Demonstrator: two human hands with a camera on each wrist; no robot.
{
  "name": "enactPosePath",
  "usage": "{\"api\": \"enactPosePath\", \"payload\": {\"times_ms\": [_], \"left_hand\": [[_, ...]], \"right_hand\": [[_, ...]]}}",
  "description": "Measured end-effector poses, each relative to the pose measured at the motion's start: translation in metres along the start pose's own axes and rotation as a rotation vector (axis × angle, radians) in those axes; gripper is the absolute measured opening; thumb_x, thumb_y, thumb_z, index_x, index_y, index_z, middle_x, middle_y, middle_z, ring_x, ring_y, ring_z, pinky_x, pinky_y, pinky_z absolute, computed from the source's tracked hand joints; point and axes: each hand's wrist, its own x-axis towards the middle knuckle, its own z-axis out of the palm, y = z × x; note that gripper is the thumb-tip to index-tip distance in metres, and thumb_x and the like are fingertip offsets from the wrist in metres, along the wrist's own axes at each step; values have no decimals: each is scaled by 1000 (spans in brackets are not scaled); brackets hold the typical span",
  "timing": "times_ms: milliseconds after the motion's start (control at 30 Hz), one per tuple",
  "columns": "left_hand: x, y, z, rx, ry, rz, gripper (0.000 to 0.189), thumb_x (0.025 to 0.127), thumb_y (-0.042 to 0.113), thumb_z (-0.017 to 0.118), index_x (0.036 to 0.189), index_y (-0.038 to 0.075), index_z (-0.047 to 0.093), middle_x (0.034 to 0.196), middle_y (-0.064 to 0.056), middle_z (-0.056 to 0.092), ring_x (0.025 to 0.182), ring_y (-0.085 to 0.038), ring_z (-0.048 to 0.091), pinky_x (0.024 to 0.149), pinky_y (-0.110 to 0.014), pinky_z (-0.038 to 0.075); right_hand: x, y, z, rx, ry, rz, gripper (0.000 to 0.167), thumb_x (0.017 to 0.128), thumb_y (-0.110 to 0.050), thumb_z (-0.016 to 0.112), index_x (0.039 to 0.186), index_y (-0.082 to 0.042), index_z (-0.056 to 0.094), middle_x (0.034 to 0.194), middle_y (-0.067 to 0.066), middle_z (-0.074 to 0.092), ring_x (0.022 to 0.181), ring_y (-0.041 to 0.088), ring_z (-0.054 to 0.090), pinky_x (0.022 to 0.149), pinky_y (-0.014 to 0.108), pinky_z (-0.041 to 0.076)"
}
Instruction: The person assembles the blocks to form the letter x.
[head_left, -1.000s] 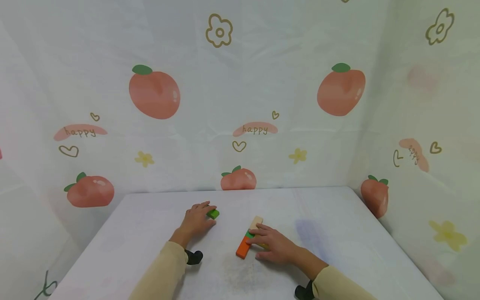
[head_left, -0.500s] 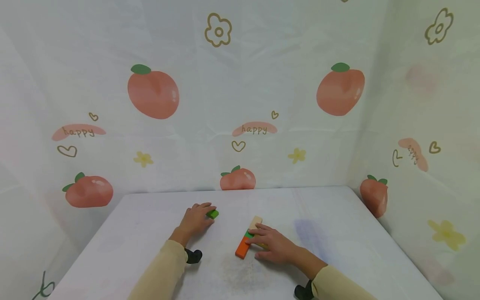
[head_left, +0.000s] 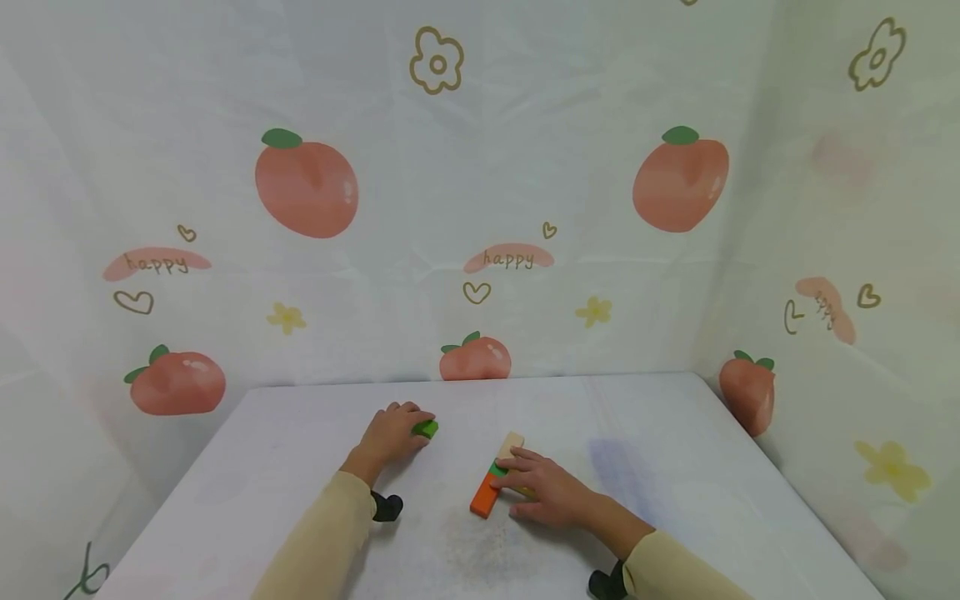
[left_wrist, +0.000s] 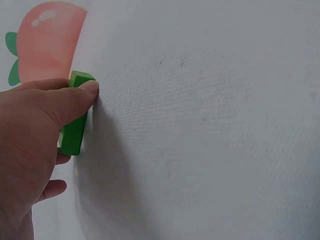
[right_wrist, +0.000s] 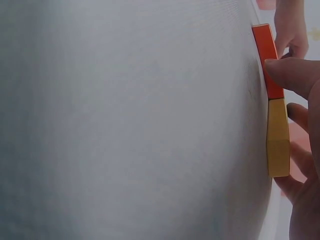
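Observation:
My left hand pinches a small green block near the back of the table, its thumb on the near face and fingers behind. To the right lies a row of blocks touching end to end: an orange block nearest, a green block after it, and a cream block farthest. A yellow block reaches out sideways from the row, mostly covered by my right hand. Spread fingertips of that hand rest on the row, and its thumb lies on the near side.
Both hands work over a white table with grey and bluish stains. Behind it hangs a white curtain printed with fruit, flowers and hearts. A black wrist strap shows at the left cuff.
The fingers of my left hand have closed slightly over the green block. The right hand and the row of blocks look the same.

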Motion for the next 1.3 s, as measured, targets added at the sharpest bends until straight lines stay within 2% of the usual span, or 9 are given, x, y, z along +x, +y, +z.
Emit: {"api": "enactPosePath", "payload": {"times_ms": [133, 367, 733, 1000, 1200, 1300], "left_hand": [[1, -1, 1, -4, -8, 4, 40, 85, 31, 76, 124, 22, 68, 112, -2, 60, 103, -24, 52, 88, -45, 46], [-3, 2, 0, -8, 14, 40, 36, 86, 23, 76, 121, 19, 70, 101, -1, 58, 94, -21, 53, 80, -39, 49], [-4, -1, 8, 11, 38, 44, 36, 86, 22, 75, 121, 19, 70, 100, 0, 57, 93, -20, 51, 81, -36, 49], [-7, 0, 5, -12, 30, 37, 38, 88, 21, 73, 125, 20, 67, 105, -2, 55, 89, -20, 52, 80, -37, 49], [-9, 1, 1, -39, 49, 66, 37, 88, 19, 72, 125, 19, 67, 104, -2, 54, 88, -19, 54, 80, -37, 49], [-11, 3, -1, -42, 66, 104, 37, 87, 18, 74, 123, 19, 68, 103, -2, 54, 89, -20, 56, 81, -38, 49]], "right_hand": [[0, -1, 0, -4, 6, -11, 42, 92, -29, 67, 134, -24, 60, 145, 0, 48, 139, 33, 32, 105, 56, 31], [0, 0, 1, -18, 1, 0, 42, 92, -30, 67, 133, -25, 60, 145, -2, 47, 140, 32, 31, 106, 55, 31], [1, 1, 4, -19, 10, 9, 41, 92, -31, 67, 132, -28, 61, 145, -3, 47, 140, 31, 31, 105, 56, 31], [0, 2, 3, -18, 9, 3, 40, 92, -31, 67, 132, -27, 62, 145, -3, 48, 140, 31, 32, 105, 56, 31], [0, 3, 3, -22, 36, -29, 40, 91, -29, 68, 130, -25, 63, 144, 0, 49, 138, 35, 34, 103, 58, 33], [1, 3, 3, -13, 27, -14, 40, 91, -29, 68, 131, -27, 62, 145, -2, 48, 139, 33, 32, 104, 57, 32]]}}
